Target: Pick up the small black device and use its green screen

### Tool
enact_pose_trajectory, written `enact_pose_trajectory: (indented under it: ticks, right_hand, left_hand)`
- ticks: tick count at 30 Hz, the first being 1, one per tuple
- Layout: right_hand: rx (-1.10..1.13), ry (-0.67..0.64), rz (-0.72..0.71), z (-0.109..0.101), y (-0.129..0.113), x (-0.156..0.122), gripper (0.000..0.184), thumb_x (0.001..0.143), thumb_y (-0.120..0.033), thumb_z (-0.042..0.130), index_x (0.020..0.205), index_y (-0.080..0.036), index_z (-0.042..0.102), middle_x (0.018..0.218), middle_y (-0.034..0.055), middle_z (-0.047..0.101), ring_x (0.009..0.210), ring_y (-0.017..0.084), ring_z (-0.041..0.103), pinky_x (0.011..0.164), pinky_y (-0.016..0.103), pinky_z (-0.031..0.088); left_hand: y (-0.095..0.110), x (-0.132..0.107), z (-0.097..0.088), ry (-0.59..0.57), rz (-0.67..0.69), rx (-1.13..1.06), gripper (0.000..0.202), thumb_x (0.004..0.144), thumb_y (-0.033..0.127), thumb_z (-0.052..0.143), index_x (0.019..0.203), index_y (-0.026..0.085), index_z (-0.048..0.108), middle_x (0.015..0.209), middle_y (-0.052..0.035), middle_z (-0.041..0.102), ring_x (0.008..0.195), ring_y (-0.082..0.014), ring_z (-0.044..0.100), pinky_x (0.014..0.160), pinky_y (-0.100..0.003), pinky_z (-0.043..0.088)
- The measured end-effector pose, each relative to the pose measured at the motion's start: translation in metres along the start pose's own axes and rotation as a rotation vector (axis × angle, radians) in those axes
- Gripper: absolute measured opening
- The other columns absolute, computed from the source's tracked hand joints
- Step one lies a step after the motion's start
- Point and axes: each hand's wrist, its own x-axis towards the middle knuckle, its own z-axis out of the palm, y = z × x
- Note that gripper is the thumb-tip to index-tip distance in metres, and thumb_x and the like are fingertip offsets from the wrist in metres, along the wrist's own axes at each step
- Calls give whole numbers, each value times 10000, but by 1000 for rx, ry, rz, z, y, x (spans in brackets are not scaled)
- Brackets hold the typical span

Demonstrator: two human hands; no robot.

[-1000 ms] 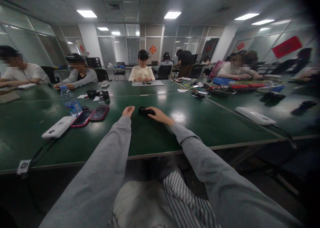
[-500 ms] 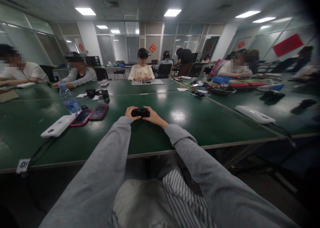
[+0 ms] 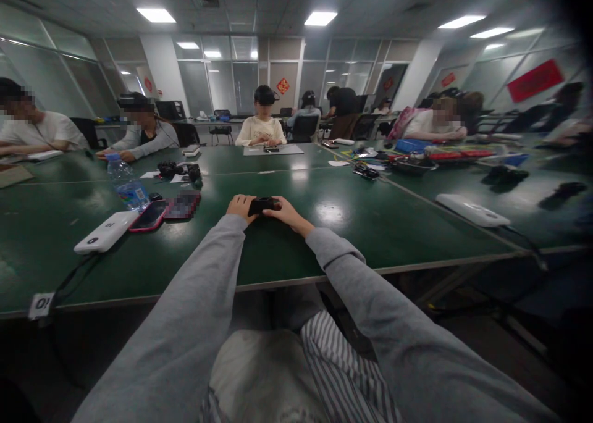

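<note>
Both hands gripping a small black device (image 3: 262, 204) at table centre, 12 o'clock from the wearer.

Left hand (image 3: 241, 205) is curling its fingers around the device's 9 o'clock end; right hand (image 3: 285, 213) is closing over the 3 o'clock end, thumb on top. The device is sitting low over the green table (image 3: 324, 244); can't tell if it's touching. At 9 o'clock of the hands, a pink phone (image 3: 149, 216) and white power bank (image 3: 106, 231) are lying side by side, with a water bottle (image 3: 126, 185) at 10 o'clock. A white slab (image 3: 470, 210) is lying well apart at 3 o'clock.
</note>
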Motion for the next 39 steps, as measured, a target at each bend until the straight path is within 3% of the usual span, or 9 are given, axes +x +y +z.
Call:
enact_pose_trajectory:
  ticks: [4,9,14,18,21,29,39]
  right_hand:
    - [75,54,40,-2,-5,1,597,648,-496,666,1117,-168,494,828,26,570,744,127,536,732,303,456]
    - [265,-35,91,-4,-11,-1,580,691,-520,626,1145,-190,477,911,46,578,770,122,558,691,265,472]
    - [279,-156,56,-4,-13,-6,575,644,-425,711,1121,-195,487,998,48,582,919,146,558,798,279,478]
    - [327,-164,86,-4,-13,-6,603,669,-421,692,1173,-197,448,1015,56,585,931,154,564,831,310,483]
    - [359,-171,102,-4,-13,-7,613,685,-415,682,1198,-197,427,1014,61,589,916,155,572,826,317,490]
    - [355,-155,108,-8,-16,-10,577,694,-394,674,1190,-210,444,1042,55,584,918,151,571,792,292,488]
    - [328,-159,112,-8,-15,-10,580,706,-389,659,1216,-215,446,988,42,606,864,144,585,795,292,482]
  left_hand:
    - [9,-1,-11,25,-63,-46,593,685,434,629,1195,165,488,1165,-120,546,1089,-259,478,958,-369,339]
    - [20,-4,-21,16,-286,-204,575,654,537,630,1118,213,529,1057,-96,616,984,-246,571,870,-358,416]
    - [23,-2,-12,-14,-511,-613,549,588,564,671,971,184,569,936,-85,656,883,-201,619,789,-326,488]
    - [26,0,-2,-108,-591,-1021,581,618,557,653,1011,151,520,978,-113,631,808,-202,630,624,-339,551]
    - [28,-1,0,-150,-586,-1158,610,626,529,663,1064,148,473,996,-125,619,822,-213,629,597,-353,565]
    - [28,-3,-1,-238,-525,-1142,597,621,398,723,1090,145,452,1109,-146,581,975,-240,595,689,-359,561]
    - [31,-3,-6,-267,-551,-1087,553,633,453,695,1058,161,499,1058,-116,605,976,-235,596,734,-346,547]
